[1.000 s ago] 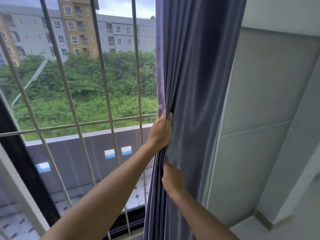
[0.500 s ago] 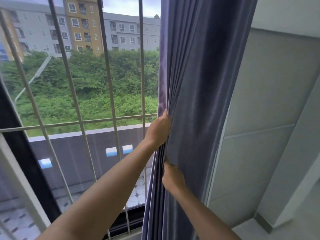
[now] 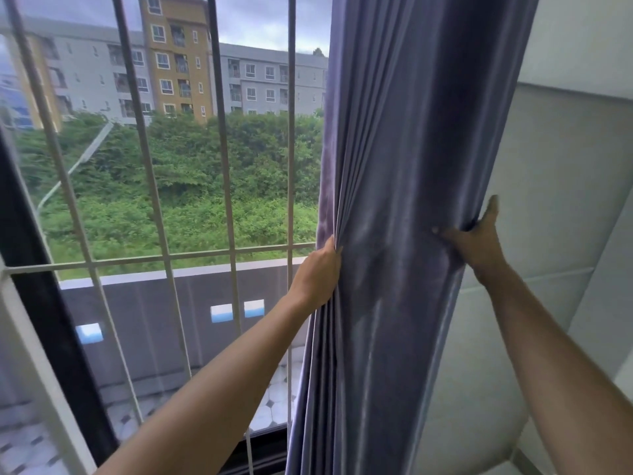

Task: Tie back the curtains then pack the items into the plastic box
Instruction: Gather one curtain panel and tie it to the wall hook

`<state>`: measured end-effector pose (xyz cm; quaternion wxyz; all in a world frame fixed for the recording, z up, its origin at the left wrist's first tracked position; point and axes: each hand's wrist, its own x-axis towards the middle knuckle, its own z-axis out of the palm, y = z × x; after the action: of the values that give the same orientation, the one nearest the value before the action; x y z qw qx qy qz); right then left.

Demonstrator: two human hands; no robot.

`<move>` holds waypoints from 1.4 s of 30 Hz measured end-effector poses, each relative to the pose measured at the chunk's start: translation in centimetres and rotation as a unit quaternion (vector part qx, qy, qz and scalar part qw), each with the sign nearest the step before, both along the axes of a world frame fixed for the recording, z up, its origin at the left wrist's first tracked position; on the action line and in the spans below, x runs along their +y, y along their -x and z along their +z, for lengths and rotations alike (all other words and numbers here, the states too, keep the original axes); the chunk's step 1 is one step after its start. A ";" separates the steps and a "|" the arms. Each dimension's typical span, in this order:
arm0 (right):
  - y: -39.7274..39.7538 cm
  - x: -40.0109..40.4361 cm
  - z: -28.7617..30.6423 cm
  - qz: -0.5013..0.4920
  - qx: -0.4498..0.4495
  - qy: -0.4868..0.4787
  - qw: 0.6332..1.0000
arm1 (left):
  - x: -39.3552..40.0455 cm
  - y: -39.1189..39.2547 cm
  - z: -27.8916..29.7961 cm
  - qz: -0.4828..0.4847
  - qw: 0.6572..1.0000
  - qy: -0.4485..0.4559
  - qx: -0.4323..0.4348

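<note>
While the purple curtain [image 3: 394, 207] hangs gathered into a thick column just to the right of the barred window [image 3: 219, 173], both hands clasp it at about the same height, one on each flank. The left hand [image 3: 317, 274] is on the curtain's window-side edge, its fingers curled into the bunched pleats there, which probably keeps the loose leading edge from sliding back across the glass. The right hand [image 3: 474, 243] wraps the curtain's far side, next to the pale padded wall [image 3: 561, 207]; its thumb presses across the front of the cloth, one finger sticks up past the edge, and the rest disappear behind the fabric, so how far round they reach cannot be told. Holding the column from both sides like this looks like a way to squeeze the folds together into a bundle narrow enough to bind. The fabric shows a slight waist between the two grips and flares out again below them, down toward the window's lower frame. No tieback, cord or hook is visible anywhere near the curtain, so the binding itself seems not yet begun. The plastic box and the items to pack are nowhere in this view; that part of the task appears wholly ahead.
</note>
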<state>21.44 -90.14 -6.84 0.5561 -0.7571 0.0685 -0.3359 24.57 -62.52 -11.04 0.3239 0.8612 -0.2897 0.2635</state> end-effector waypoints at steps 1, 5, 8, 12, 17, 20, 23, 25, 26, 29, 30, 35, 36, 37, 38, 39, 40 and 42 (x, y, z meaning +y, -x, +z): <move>-0.1 -0.1 -0.5 0.021 0.018 0.014 1.000 | -0.1 0.0 -0.1 -0.003 1.000 0.003 -0.001; -1.1 1.3 -5.8 0.010 0.077 0.064 0.995 | -0.3 -0.2 -0.2 -0.007 1.000 -0.001 0.014; -0.7 4.3 -9.2 0.009 0.130 0.086 0.988 | -0.2 -0.2 -0.1 -0.005 1.000 -0.003 0.025; 0.5 9.0 -12.3 0.017 0.200 0.145 0.969 | -0.1 -0.3 -0.1 -0.012 0.999 0.001 0.038; 1.1 12.9 -15.5 0.051 0.200 0.182 0.961 | -0.1 -0.5 -0.3 -0.011 0.999 0.027 0.042; 1.4 14.4 -17.0 0.062 0.222 0.224 0.947 | -0.3 -0.4 -0.3 -0.032 0.998 0.037 0.040; 2.0 15.8 -18.9 0.080 0.263 0.244 0.930 | -0.6 -0.3 -0.5 -0.058 0.996 0.053 0.045; 2.3 16.4 -20.5 0.073 0.291 0.242 0.923 | -0.9 0.1 -0.5 -0.067 0.994 0.060 0.055; 2.3 16.6 -21.1 0.066 0.302 0.240 0.920 | -1.1 0.3 -0.5 -0.072 0.993 0.064 0.063; 2.4 17.1 -21.5 0.062 0.316 0.245 0.914 | -1.7 0.6 -0.5 -0.086 0.989 0.076 0.093; 2.3 17.2 -21.5 0.058 0.323 0.254 0.910 | -1.9 0.7 -0.4 -0.089 0.988 0.077 0.103; 2.6 17.7 -20.5 0.061 0.344 0.285 0.892 | -3.0 1.1 -0.5 -0.095 0.988 0.055 0.113; 2.8 17.8 -20.4 0.067 0.343 0.284 0.893 | -3.2 1.2 -0.5 -0.090 0.990 0.043 0.105; 3.0 17.9 -20.3 0.071 0.339 0.278 0.896 | -3.4 1.3 -0.5 -0.080 0.991 0.032 0.100; 3.0 18.0 -20.3 0.073 0.336 0.271 0.899 | -3.6 1.2 -0.6 -0.067 0.993 0.025 0.096; 3.0 18.0 -20.2 0.074 0.332 0.261 0.904 | -3.9 1.1 -0.7 -0.053 0.994 0.020 0.095; 3.0 18.0 -20.2 0.079 0.334 0.244 0.907 | -4.1 1.0 -0.7 -0.042 0.994 0.017 0.096; 3.1 17.9 -20.6 0.107 0.334 0.175 0.920 | -4.3 0.8 -0.6 -0.026 0.994 0.012 0.109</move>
<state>18.33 -72.24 -27.44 0.3922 -0.9133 0.1093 -0.0083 23.80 -66.84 -11.69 0.3705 0.8731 -0.2720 0.1628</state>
